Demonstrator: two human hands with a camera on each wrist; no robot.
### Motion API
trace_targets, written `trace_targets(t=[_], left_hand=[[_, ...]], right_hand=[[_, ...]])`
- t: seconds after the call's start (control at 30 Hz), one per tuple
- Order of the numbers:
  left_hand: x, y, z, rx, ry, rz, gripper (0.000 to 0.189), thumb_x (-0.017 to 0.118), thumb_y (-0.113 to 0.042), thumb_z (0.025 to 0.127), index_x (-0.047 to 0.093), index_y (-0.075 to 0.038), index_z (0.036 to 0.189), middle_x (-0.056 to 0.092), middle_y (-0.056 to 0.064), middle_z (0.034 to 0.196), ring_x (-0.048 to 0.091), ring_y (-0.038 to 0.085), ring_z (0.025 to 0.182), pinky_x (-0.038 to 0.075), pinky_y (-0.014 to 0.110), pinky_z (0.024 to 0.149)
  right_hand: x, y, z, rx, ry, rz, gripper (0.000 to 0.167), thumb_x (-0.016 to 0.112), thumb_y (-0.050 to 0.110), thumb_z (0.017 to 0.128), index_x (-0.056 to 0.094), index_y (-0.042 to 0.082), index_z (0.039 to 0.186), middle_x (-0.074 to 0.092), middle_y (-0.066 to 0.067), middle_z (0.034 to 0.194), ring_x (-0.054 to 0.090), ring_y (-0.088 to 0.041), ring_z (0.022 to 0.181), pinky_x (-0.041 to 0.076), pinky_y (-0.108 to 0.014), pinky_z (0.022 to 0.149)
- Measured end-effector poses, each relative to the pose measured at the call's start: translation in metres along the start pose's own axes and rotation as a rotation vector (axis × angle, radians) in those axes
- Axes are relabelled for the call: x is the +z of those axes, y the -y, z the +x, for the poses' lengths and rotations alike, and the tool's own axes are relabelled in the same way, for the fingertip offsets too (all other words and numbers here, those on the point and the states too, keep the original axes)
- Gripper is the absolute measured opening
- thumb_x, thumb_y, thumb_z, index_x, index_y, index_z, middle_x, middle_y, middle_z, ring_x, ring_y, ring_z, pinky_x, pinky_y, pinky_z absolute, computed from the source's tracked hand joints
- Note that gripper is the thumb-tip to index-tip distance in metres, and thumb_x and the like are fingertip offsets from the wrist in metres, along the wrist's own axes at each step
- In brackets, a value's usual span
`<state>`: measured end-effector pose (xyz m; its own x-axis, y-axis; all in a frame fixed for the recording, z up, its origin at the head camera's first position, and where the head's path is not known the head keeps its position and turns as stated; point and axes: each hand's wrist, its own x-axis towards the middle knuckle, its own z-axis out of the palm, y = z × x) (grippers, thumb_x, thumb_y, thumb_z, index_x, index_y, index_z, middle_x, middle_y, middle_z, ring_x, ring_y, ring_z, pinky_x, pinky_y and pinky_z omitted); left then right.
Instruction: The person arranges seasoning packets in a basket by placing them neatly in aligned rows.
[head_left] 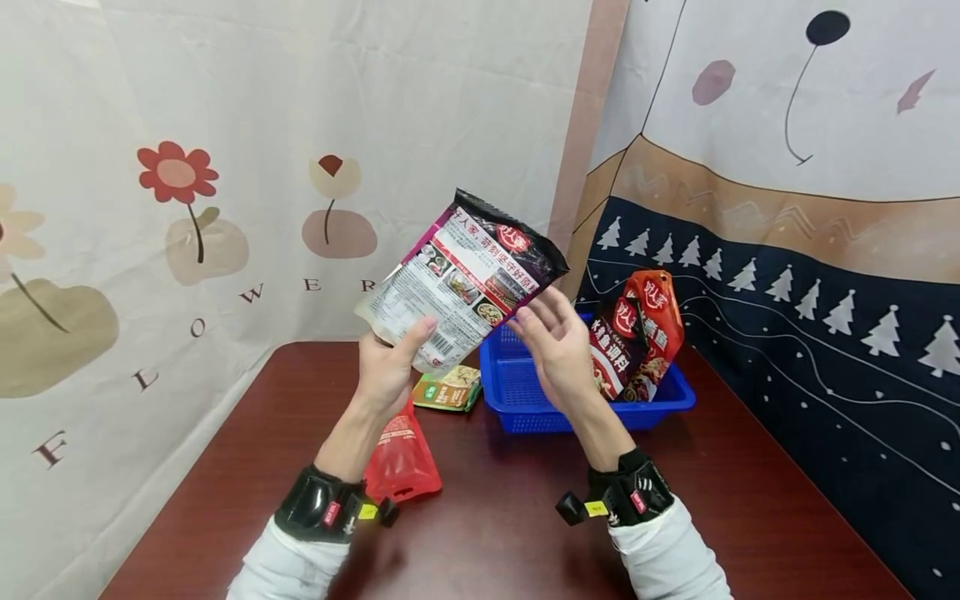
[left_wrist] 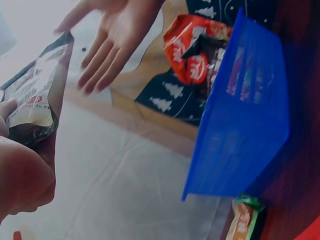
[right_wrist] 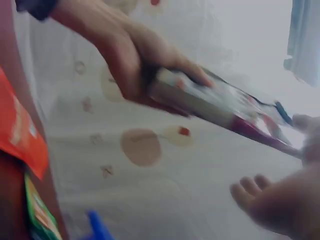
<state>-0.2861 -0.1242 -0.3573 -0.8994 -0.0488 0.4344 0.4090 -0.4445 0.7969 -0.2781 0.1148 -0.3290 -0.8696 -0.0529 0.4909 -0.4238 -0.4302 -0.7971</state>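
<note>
A black and white seasoning pouch (head_left: 468,287) is held up over the table, its printed panel with small food photos and a barcode facing the head camera. My left hand (head_left: 381,372) grips its lower left corner, thumb on the printed face and fingers underneath. At the pouch's right edge is my right hand (head_left: 557,354), fingers extended and fingertips right by the edge. In the left wrist view the right hand (left_wrist: 117,42) shows spread, relaxed fingers beside the pouch (left_wrist: 40,87). The right wrist view shows the pouch (right_wrist: 220,112) edge-on, with the left hand (right_wrist: 145,60) around one end.
A blue plastic basket (head_left: 528,417) stands behind the right hand, with a dark pouch (head_left: 617,354) and an orange-red pouch (head_left: 662,312) leaning in it. Left of it on the brown table (head_left: 495,517) lie a green packet (head_left: 447,390) and a red pouch (head_left: 405,458). Printed curtains hang behind.
</note>
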Motion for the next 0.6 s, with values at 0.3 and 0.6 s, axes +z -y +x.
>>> trace_targets(t=[0.3,0.6], left_hand=[[0.020,0.013,-0.010,-0.002,-0.003,-0.022,0.032,0.073,0.005,0.104,0.078,-0.017,0.127,0.087,-0.004,0.115,0.085,0.015,0.103,0.071,0.034,0.091],[0.024,0.020,-0.015,-0.003,0.021,-0.002,0.035,0.074,0.004,0.105,0.074,-0.012,0.135,0.087,-0.005,0.118,0.086,0.016,0.106,0.071,0.036,0.093]], right_hand=[[0.016,-0.012,-0.011,0.134,0.044,0.066,0.045,0.062,0.007,0.115,0.053,0.006,0.159,0.075,-0.006,0.144,0.075,-0.017,0.132,0.065,-0.031,0.106],[0.017,-0.014,-0.014,0.105,-0.006,0.059,0.040,0.064,0.005,0.114,0.061,0.003,0.153,0.081,-0.004,0.140,0.078,-0.020,0.132,0.066,-0.037,0.109]])
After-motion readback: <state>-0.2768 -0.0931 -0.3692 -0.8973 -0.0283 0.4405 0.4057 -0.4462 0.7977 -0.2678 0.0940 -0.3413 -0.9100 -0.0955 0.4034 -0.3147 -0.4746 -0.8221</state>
